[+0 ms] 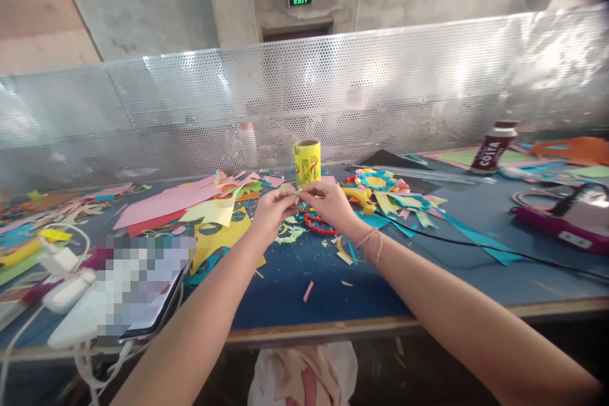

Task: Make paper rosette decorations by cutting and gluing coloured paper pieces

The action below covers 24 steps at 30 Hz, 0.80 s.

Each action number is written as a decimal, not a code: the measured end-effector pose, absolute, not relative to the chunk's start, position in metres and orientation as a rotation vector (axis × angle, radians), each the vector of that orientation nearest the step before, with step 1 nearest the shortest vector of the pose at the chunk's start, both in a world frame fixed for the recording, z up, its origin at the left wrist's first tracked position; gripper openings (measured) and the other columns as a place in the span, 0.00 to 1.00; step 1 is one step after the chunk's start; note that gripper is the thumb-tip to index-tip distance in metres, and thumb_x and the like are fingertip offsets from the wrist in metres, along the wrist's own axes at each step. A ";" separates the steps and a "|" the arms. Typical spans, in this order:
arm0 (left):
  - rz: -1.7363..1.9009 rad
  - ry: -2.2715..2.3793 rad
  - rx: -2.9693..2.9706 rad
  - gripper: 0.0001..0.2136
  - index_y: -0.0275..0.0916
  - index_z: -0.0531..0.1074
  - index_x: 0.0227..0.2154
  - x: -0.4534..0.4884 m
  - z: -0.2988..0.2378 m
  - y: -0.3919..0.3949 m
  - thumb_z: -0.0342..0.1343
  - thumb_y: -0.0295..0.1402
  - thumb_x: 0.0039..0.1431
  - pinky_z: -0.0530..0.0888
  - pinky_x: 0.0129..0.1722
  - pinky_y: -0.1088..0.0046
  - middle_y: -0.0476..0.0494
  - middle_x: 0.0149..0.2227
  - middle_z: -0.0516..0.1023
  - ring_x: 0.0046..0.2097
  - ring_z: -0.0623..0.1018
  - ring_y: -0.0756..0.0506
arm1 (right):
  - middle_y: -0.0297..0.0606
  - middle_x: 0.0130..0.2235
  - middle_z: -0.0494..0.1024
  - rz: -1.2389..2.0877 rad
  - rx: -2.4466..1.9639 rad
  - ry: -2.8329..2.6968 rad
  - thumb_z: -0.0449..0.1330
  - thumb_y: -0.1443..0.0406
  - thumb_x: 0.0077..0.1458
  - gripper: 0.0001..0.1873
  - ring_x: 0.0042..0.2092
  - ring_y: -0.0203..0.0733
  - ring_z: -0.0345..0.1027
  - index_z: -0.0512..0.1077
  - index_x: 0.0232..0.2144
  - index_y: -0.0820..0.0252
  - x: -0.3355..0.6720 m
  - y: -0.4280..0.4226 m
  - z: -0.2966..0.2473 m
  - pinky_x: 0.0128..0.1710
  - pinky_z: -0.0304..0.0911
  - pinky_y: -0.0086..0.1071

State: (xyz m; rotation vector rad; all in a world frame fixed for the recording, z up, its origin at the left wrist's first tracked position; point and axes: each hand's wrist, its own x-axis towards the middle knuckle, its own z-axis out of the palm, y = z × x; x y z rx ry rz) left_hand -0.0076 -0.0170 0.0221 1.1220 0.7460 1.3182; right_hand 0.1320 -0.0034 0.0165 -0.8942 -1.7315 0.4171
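Note:
Over the middle of the blue table, my left hand and my right hand meet with fingertips pinched together. Between them is a small pale piece, perhaps paper, mostly hidden by the fingers. Just behind stands a yellow printed roll tube, upright and hollow at the top. A red loop, like a scissors handle, lies below my right hand. To its right is a yellow tool that looks like a glue gun, beside a colourful paper rosette with ribbon tails.
Pink paper sheets and cut yellow paper lie left of centre, with scraps around. A phone and white chargers occupy the front left. On the right are a Costa bottle, a purple power strip and a black cord. A perforated metal screen borders the back.

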 end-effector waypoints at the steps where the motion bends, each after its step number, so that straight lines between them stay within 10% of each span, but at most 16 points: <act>1: 1.326 0.775 1.136 0.06 0.33 0.71 0.23 -0.008 0.022 -0.016 0.61 0.27 0.39 0.70 0.36 0.72 0.48 0.24 0.72 0.29 0.72 0.52 | 0.37 0.26 0.75 0.393 -0.901 -1.748 0.57 0.64 0.48 0.07 0.29 0.36 0.67 0.72 0.24 0.63 0.132 -0.003 0.016 0.30 0.63 0.30; 24: 1.423 0.788 1.088 0.08 0.34 0.70 0.25 -0.013 0.019 -0.009 0.62 0.27 0.39 0.68 0.35 0.73 0.48 0.24 0.72 0.29 0.73 0.52 | 0.40 0.36 0.70 -0.140 -0.611 -2.026 0.55 0.67 0.53 0.05 0.40 0.39 0.66 0.69 0.35 0.59 0.135 -0.006 0.016 0.41 0.66 0.35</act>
